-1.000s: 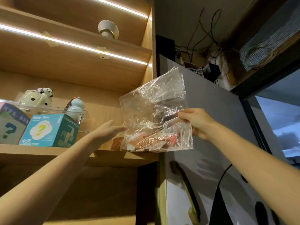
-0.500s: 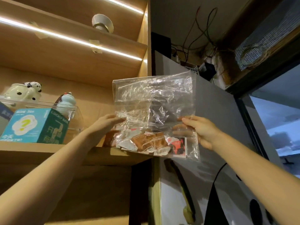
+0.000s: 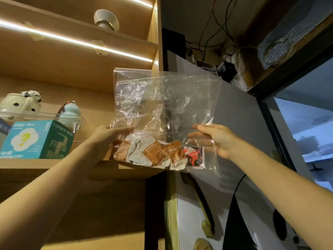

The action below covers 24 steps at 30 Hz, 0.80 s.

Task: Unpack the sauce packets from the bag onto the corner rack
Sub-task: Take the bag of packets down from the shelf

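Note:
A clear plastic bag [image 3: 162, 105] is held up in front of the right end of a wooden shelf [image 3: 126, 170]. Several sauce packets [image 3: 158, 154], brown, white and one red-and-black, lie bunched in the bag's bottom. My left hand [image 3: 110, 136] pinches the bag's left edge just above the packets. My right hand [image 3: 214, 139] grips the bag's right side, fingers behind the film and thumb in front. The bag's top edge stands upright and spread wide between both hands.
On the shelf to the left stand a teal "Lucky Box" carton [image 3: 37, 139], a clear bin [image 3: 54, 120], a spotted ceramic pot [image 3: 21, 101] and a small figurine [image 3: 69, 110]. A grey refrigerator side [image 3: 239, 123] stands to the right, with cables [image 3: 216, 33] above it.
My left hand has moved from beside the bag to gripping its left edge. The bag has been spread wide and flat between both hands, and the packets have spread along its bottom.

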### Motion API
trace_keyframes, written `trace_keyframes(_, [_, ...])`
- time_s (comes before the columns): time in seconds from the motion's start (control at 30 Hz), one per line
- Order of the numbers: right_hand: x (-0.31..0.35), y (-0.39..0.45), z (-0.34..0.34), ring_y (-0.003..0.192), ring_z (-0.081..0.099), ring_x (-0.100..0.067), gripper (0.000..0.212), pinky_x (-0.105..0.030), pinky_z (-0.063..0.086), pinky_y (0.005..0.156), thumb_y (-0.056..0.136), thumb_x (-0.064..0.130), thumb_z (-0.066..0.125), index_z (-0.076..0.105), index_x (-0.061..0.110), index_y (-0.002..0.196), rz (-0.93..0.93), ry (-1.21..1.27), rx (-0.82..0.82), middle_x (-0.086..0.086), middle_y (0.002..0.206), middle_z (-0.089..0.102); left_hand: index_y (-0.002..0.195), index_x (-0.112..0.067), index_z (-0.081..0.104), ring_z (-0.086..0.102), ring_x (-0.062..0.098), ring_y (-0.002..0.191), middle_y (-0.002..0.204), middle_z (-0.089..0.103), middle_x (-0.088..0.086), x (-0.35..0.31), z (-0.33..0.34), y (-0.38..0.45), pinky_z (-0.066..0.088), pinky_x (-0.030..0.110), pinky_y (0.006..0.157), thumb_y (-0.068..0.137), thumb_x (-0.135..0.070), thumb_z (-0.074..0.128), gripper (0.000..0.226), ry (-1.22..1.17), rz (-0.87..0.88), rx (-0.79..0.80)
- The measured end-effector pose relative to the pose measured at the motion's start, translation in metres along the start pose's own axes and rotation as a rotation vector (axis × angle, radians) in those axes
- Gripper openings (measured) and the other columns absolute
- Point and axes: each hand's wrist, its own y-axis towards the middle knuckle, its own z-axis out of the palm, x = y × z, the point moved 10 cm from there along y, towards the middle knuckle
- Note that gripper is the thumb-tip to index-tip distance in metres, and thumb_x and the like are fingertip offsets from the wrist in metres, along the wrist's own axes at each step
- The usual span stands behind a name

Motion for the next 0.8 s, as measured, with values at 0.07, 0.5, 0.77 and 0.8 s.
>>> trace_keyframes(0.07, [0.007,-0.002,0.002,0.061,0.071,-0.016,0.016,-0.024,0.057,0.055,0.094,0.011,0.047,0.063,0.010,0.096,-0.012,-0.020,0.015,-0.003,0.067,0.074,0.091,-0.011,0.066,0.056,0.023,0.091,0.099,0.064,0.009,-0.005,-0.003,-0.002,0.043,0.028,0.071,0.074,-0.026,0.068,0.023,-0.032,0.023,-0.013])
trace_keyframes(0.5, [0.061,-0.060,0.002,0.074,0.072,-0.017,0.017,-0.034,0.059,0.071,0.094,0.013,0.048,0.065,0.011,0.093,0.020,0.058,0.030,-0.005,0.079,0.075,0.098,-0.004,0.065,0.065,0.013,0.050,0.077,0.070,0.007,-0.079,-0.003,-0.072,0.051,0.022,0.041,0.067,-0.021,0.065,0.035,-0.235,0.060,0.154])
trace_keyframes(0.77, [0.031,-0.145,0.003,0.096,0.069,-0.020,0.018,-0.036,0.054,0.090,0.090,0.005,0.051,0.066,0.002,0.101,0.101,0.139,-0.018,-0.011,0.100,0.072,0.096,-0.014,0.069,0.069,0.016,0.062,0.081,0.073,0.005,-0.031,-0.004,-0.169,0.054,0.025,0.047,0.072,-0.020,0.063,0.025,-0.260,-0.119,0.147])
trace_keyframes(0.8, [0.024,-0.158,0.004,0.099,0.068,-0.020,0.018,-0.035,0.052,0.092,0.090,0.006,0.051,0.067,0.003,0.099,0.107,0.127,-0.015,-0.011,0.103,0.072,0.098,-0.014,0.069,0.069,0.017,0.064,0.083,0.073,0.007,-0.021,-0.003,-0.185,0.054,0.026,0.048,0.072,-0.021,0.062,0.027,-0.264,-0.139,0.146])
